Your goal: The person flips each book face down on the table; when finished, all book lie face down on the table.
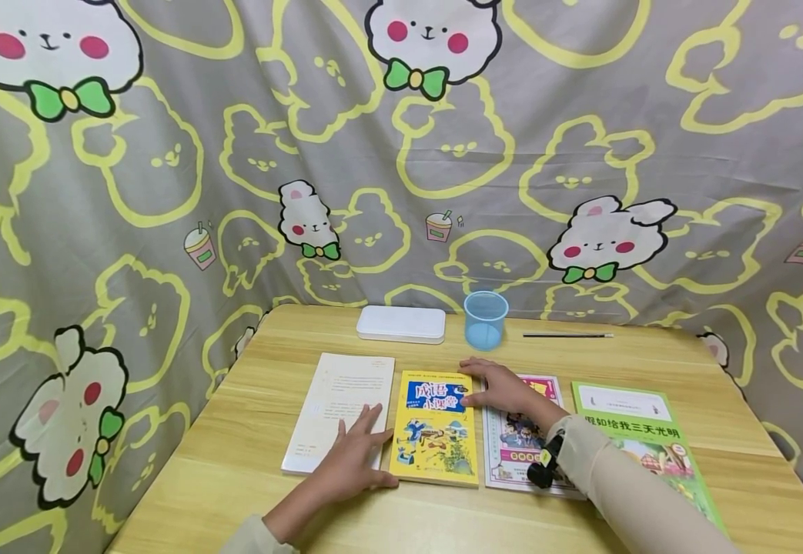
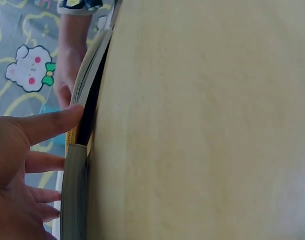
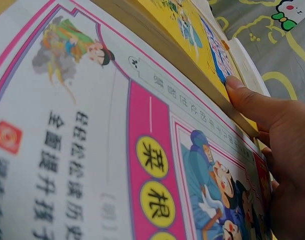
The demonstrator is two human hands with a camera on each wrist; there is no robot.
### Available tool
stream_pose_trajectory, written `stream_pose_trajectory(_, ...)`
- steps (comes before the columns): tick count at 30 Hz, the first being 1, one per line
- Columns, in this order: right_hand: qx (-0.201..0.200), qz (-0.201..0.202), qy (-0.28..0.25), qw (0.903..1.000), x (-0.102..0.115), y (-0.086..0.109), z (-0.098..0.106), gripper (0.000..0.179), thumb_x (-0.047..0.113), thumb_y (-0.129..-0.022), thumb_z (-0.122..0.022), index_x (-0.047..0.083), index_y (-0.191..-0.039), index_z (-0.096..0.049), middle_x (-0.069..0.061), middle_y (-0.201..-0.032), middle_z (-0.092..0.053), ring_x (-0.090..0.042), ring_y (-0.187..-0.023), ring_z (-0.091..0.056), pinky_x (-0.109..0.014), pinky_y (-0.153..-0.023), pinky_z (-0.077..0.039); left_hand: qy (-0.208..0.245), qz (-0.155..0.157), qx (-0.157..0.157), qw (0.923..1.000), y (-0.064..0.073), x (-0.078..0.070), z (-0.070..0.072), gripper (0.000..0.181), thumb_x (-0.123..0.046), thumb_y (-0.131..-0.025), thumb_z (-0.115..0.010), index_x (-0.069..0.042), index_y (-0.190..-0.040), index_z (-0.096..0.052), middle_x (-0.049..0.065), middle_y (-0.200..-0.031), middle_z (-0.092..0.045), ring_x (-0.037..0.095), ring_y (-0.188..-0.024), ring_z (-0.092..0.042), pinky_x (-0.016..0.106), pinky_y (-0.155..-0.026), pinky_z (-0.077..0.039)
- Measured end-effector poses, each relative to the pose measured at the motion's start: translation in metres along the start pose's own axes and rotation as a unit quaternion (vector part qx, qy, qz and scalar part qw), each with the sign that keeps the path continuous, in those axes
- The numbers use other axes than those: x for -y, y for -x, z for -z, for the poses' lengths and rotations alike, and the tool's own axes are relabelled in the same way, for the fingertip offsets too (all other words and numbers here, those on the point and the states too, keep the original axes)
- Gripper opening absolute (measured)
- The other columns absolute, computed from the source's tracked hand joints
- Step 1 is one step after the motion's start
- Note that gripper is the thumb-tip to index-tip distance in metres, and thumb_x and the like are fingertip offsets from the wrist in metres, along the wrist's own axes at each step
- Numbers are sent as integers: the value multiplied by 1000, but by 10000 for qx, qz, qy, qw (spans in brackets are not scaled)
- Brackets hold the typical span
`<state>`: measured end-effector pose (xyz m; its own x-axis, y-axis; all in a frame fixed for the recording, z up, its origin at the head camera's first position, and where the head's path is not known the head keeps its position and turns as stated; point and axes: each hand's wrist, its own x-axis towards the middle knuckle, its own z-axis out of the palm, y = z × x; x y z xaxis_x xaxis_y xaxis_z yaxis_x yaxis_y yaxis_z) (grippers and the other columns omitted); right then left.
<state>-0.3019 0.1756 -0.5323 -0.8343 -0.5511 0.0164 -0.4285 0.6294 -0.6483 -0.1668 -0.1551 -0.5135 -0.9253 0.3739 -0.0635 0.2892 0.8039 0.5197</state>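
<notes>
A yellow book (image 1: 436, 462) with a blue title panel lies in the middle of a row of books. My left hand (image 1: 352, 458) spreads its fingers over the edge of a white book (image 1: 335, 385) and the gap beside the yellow one. Its thumb touches the yellow book's lower left corner; in the left wrist view the thumb (image 2: 57, 122) lies against the page edges. My right hand (image 1: 505, 392) is at the yellow book's upper right corner. In the right wrist view its thumb (image 3: 247, 100) rests on the yellow cover; its other fingers are partly hidden.
A pink-bordered book (image 1: 512, 481) lies under my right forearm, with a green book (image 1: 692, 492) farther right. Along the back of the wooden table (image 1: 221, 477) are a white case (image 1: 401, 325), a blue cup (image 1: 486, 323) and a thin dark pencil or pen (image 1: 567, 335). A patterned curtain (image 1: 401, 161) hangs behind.
</notes>
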Motion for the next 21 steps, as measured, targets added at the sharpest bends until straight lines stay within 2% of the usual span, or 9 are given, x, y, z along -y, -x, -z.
stream_pose_trajectory(4,-5,17,-5,10000,1,1,0,77,44,-89,-79,2,-149,-53,-17,-161,-42,-43,-152,-29,-64,-121,-26,537,5,87,9985,0,0,5,86,-42,-72,-92,-3,-142,-61,18,-169,-24,42,-158,-9,72,-120,4)
stream_pose_trajectory(11,8,35,21,10000,1,0,0,77,44,-89,-80,2,-149,-53,-17,-161,-42,-43,-152,-29,-64,-121,-26,1288,-258,118,9913,-2,-2,13,83,-34,-77,-91,3,-143,-58,20,-164,-34,45,-157,-10,73,-119,6)
stream_pose_trajectory(17,7,34,-11,10000,0,0,0,77,43,-89,-80,3,-149,-54,-17,-161,-42,-43,-152,-29,-63,-121,-26,1789,-385,156,9830,-1,-4,16,83,-32,-82,-87,8,-145,-51,22,-162,-37,46,-155,-14,72,-120,2)
stream_pose_trajectory(21,5,43,0,10000,0,0,0,77,44,-89,-80,3,-149,-54,-18,-161,-42,-43,-152,-29,-64,-121,-26,2093,-364,143,9771,1,-6,15,84,-31,-83,-86,7,-148,-48,21,-162,-38,45,-155,-18,67,-122,-6)
